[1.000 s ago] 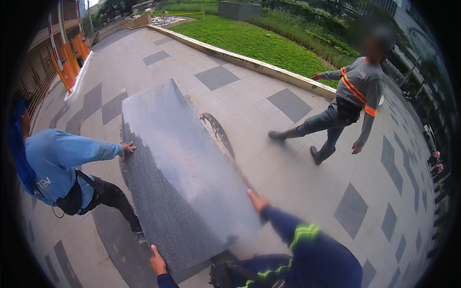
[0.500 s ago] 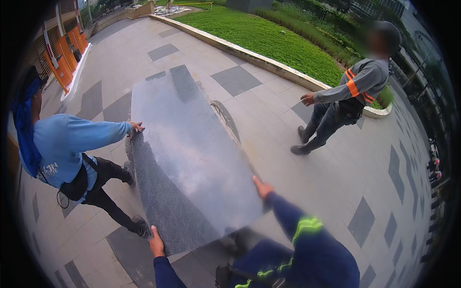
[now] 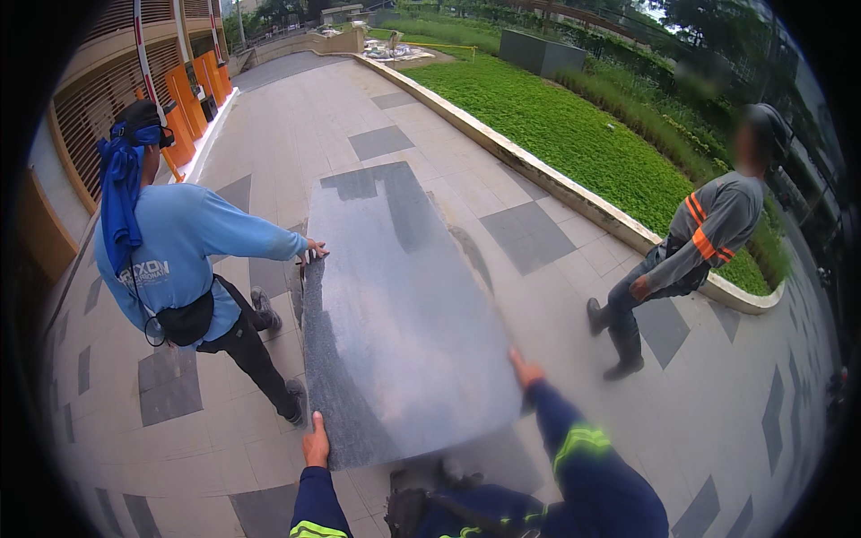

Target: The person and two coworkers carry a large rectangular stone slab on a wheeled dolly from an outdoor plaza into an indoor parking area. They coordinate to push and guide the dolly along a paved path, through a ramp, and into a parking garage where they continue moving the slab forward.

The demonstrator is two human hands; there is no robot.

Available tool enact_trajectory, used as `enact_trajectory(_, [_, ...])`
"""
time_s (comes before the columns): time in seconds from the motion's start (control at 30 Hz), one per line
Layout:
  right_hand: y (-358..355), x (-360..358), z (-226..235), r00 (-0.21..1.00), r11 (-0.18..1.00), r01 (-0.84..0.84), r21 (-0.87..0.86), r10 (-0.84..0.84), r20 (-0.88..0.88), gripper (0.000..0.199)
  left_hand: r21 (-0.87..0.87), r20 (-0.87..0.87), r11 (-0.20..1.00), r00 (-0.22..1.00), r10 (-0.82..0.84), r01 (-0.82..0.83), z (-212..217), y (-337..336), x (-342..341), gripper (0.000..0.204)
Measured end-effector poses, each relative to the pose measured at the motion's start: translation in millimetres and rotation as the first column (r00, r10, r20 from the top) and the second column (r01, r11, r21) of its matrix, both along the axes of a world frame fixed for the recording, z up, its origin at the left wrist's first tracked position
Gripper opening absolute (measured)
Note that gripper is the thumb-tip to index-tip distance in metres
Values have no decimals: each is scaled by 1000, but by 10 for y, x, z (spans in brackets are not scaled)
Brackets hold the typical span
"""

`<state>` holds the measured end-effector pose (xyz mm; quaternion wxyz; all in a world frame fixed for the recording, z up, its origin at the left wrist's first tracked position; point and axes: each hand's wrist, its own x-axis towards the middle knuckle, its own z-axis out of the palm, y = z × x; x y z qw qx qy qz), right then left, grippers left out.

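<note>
A large, polished grey stone slab lies nearly flat in front of me, its glossy top reflecting the sky. My left hand grips its near left corner, thumb showing at the edge and the other fingers mostly hidden. On the right long edge, near the close end, my right hand is closed round the rim. Part of a wheel shows beyond the right edge; what carries the slab is mostly hidden beneath it. A co-worker's hand rests on the left edge farther up.
A person in a light blue top stands at the left of the slab. Another in a grey top with orange bands walks on the right. Paving runs between a low curb with planting and orange barrier posts.
My view has swung, so the slab and both people sit farther right in the picture. The person in grey has taken a step and lowered an arm. Both my hands keep their hold.
</note>
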<state>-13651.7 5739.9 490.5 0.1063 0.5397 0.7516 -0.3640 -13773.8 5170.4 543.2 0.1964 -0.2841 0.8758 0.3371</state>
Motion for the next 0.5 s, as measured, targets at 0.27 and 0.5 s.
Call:
enact_trajectory(0.27, [607,-2244,-254,994,976,-69,-208,50,-93,143,-13,-40,999,999,29,-30,-98,502,-2152,113])
enact_trajectory(0.5, [1235,-3768,-451,990,993,-21,-120,4,-141,140,7,62,1000,998,-27,27,68,1123,-3926,111])
